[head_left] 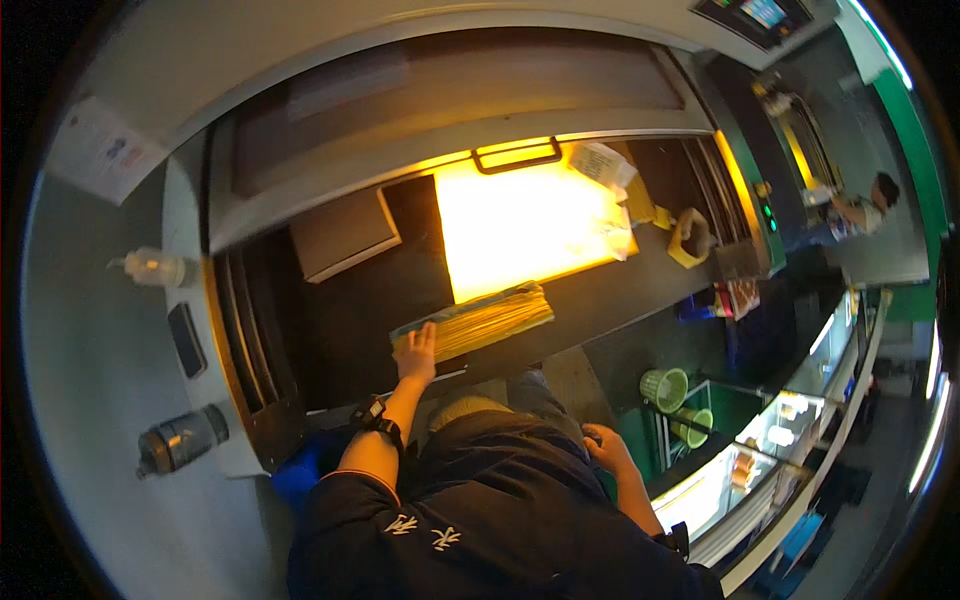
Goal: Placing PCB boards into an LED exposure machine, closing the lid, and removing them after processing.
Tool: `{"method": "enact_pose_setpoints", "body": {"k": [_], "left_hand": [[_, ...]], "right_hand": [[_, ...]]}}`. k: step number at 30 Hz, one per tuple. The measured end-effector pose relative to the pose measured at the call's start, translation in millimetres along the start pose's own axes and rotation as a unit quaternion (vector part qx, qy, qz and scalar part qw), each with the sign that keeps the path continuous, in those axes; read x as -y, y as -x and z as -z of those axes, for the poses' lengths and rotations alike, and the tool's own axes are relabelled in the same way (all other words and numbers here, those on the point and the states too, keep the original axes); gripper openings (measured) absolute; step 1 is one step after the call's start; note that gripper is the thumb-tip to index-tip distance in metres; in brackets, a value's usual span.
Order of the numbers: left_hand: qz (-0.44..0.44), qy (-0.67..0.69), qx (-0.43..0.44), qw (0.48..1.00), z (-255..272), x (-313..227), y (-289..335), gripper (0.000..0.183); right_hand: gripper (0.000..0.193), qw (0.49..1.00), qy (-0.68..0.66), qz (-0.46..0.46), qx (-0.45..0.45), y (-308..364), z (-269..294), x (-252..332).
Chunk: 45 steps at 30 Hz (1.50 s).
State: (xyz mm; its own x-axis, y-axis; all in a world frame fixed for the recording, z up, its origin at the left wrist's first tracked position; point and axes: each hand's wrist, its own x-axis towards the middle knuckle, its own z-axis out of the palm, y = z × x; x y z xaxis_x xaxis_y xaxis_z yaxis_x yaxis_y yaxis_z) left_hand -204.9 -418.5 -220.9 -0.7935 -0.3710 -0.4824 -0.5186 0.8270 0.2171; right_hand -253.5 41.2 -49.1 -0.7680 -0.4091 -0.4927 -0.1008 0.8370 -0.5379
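We are seeing one yellow bundle [487, 325] lying at one glowing panel's [520, 235] near edge, its long axis slanting rightward and away. Our left hand [416, 352] is touching its left end, our right hand [610, 450] hanging low; we aren't discerning either's grip.

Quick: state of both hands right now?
Left hand: touching the yellow bundle; whether gripping can't be told.
Right hand: nothing visible in it; open or closed unclear.
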Motion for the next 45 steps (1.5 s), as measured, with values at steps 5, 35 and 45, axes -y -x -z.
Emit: {"method": "enact_pose_setpoints", "body": {"k": [5, 35, 45], "left_hand": [[0.011, -0.043, 0.02, 0.999, -39, -13, 7, 0.085], [-0.039, 0.939, -0.117, 0.32, 190, -328, 208, 0.03], [-0.148, 0.942, -0.102, 0.284, 329, -333, 256, 0.031]], "right_hand": [[0.03, 0.986, -0.056, -0.156, -0.035, 60, -15, -31], [0.053, 0.989, 0.101, 0.008, 0.108, 80, -8, -416], [0.048, 0.973, -0.039, -0.176, 0.141, 96, -59, -367]]}}
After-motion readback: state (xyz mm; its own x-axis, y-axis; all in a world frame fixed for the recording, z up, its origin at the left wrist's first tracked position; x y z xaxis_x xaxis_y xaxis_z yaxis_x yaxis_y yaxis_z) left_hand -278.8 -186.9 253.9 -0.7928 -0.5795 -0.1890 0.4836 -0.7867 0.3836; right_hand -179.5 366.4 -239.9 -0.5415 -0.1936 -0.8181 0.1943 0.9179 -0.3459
